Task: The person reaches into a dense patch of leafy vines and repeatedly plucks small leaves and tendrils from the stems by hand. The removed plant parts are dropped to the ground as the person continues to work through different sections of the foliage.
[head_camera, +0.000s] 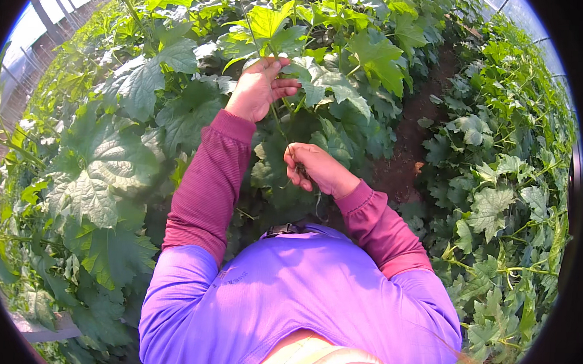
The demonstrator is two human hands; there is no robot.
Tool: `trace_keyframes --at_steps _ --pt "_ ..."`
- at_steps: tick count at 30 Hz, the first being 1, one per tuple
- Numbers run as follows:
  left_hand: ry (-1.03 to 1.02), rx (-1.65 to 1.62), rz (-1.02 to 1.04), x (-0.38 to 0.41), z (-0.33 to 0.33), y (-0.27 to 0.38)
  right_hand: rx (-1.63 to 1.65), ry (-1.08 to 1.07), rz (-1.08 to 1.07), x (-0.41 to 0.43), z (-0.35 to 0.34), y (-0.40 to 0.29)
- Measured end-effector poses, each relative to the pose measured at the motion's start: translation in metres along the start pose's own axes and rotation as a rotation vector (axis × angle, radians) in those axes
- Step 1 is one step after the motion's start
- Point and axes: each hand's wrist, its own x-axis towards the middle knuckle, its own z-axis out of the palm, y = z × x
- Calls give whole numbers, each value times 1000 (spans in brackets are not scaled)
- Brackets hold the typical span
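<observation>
My left hand (pixel 262 89) is raised among the upper leaves, its thumb and index finger pinched at a thin dark string (pixel 247 21) beside a vine's young leaves (pixel 269 25). The other fingers are loosely curled. Below the hand, the string slants down to my right hand (pixel 316 169), which is closed around it in front of my waist. A small tangle of dark strands (pixel 301 169) shows between the right fingers. From under that hand hangs a thin pale loose end (pixel 318 207). Leaves hide part of the vine's stem behind the left hand.
Broad-leaved vines crowd the left, with a large leaf (pixel 101 173) near my left arm. A bare soil path (pixel 405 138) runs at the right, beside another row of vines (pixel 490 205). Posts (pixel 47 20) and clear sheeting (pixel 527 26) stand at the edges.
</observation>
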Motion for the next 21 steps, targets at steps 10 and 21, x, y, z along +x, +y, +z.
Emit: trace_keyframes --at_steps 10,21 --pt "176 16 19 -5 -4 -1 -928 730 360 -107 -123 224" --pt "170 351 137 4 -8 -13 -747 923 -796 -72 -87 -2"
